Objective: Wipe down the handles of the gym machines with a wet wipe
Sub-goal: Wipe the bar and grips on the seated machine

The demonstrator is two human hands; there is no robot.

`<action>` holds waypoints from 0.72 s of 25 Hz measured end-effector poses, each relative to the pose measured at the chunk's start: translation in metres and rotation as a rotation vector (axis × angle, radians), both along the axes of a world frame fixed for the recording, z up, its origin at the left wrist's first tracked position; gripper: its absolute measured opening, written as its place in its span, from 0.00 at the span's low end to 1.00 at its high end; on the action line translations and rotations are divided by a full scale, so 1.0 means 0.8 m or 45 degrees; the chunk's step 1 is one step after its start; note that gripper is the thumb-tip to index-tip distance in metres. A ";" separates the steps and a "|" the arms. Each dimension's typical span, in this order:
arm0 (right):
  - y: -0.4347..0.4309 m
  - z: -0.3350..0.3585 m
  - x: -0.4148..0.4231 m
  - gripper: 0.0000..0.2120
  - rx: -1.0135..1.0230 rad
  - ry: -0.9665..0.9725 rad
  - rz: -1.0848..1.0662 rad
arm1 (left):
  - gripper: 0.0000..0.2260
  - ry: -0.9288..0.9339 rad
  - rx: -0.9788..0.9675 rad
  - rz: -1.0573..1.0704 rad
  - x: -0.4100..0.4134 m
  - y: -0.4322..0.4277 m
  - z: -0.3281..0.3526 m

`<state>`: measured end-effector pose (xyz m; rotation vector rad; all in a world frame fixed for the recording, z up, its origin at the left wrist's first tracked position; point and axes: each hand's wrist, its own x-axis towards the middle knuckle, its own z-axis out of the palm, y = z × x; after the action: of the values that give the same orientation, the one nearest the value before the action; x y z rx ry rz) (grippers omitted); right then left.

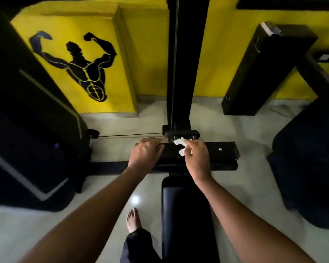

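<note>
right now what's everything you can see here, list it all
padded seat: one, black, bottom centre
crossbar: one, black, ahead of the seat
wet wipe: one, white, at the crossbar's far edge
upright column: one, black, rising behind the crossbar
cable: one, thin, dark, running left from the column's base
bodybuilder mural: one, black, on the yellow wall
tall box: one, black, against the wall at right
bulky machines: two, black, far left and far right
floor: pale, glossy
bare foot: one, left of the seat
left hand: one, fingers curled over the crossbar's left end
right hand: one, fingers pinching the wet wipe
</note>
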<state>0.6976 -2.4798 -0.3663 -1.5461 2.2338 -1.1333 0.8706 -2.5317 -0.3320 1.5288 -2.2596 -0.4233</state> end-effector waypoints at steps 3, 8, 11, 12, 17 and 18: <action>-0.078 -0.020 0.022 0.13 -0.019 0.093 -0.081 | 0.11 0.077 -0.021 -0.144 0.007 -0.092 -0.051; -0.144 -0.051 0.035 0.13 0.025 0.327 -0.059 | 0.13 0.118 -0.053 -0.306 0.005 -0.170 -0.113; -0.156 -0.090 0.035 0.12 0.003 0.402 0.082 | 0.12 0.209 -0.206 -0.421 -0.002 -0.184 -0.143; -0.155 -0.099 0.035 0.11 -0.033 0.433 0.142 | 0.12 0.237 -0.247 -0.440 -0.002 -0.186 -0.150; -0.158 -0.125 -0.006 0.11 -0.170 0.473 0.145 | 0.10 0.362 -0.488 -0.403 -0.023 -0.187 -0.180; -0.158 -0.127 -0.002 0.11 -0.161 0.452 0.106 | 0.10 0.400 -0.524 -0.390 -0.030 -0.185 -0.183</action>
<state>0.6956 -2.6060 -0.4680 -2.0095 2.3189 -1.0646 0.8467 -2.6796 -0.4781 0.8538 -2.1599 -0.2376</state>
